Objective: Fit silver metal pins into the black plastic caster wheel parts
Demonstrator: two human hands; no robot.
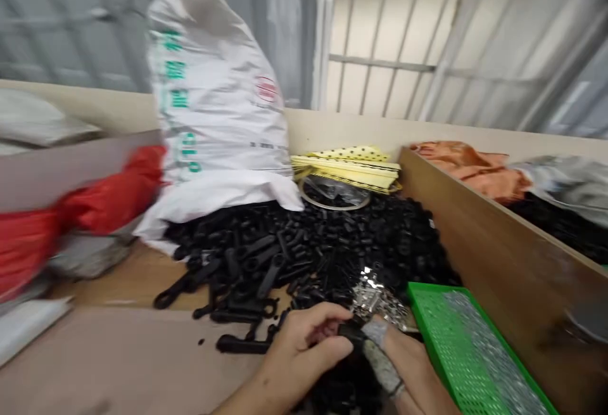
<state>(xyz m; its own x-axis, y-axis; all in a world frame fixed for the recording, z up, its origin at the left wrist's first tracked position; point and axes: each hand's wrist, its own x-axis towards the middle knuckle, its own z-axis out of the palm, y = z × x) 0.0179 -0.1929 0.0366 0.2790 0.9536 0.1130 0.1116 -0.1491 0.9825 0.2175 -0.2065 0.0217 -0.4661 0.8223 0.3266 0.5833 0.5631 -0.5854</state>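
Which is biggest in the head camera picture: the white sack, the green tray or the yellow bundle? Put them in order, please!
1. White sack: clearly largest.
2. Green mesh tray.
3. Yellow bundle.
The tray sits nearer the camera, so I'm unsure it is truly bigger than the bundle.

- This looks like a small workshop or piece-work bench, not a home.
- Ribbed metal wall panels (380,41) on steel framing stand behind the work area.
- A big heap of black plastic parts (308,256) lies loose on a bare wooden bench (137,279).
- A white woven sack (213,92) with green printing slumps open against the heap.
- A green perforated plastic tray (468,351) holds a layer of small silver metal pieces.
- A raw wooden board (475,237) stands on edge as a divider, with rags and bags (475,171) heaped behind it.
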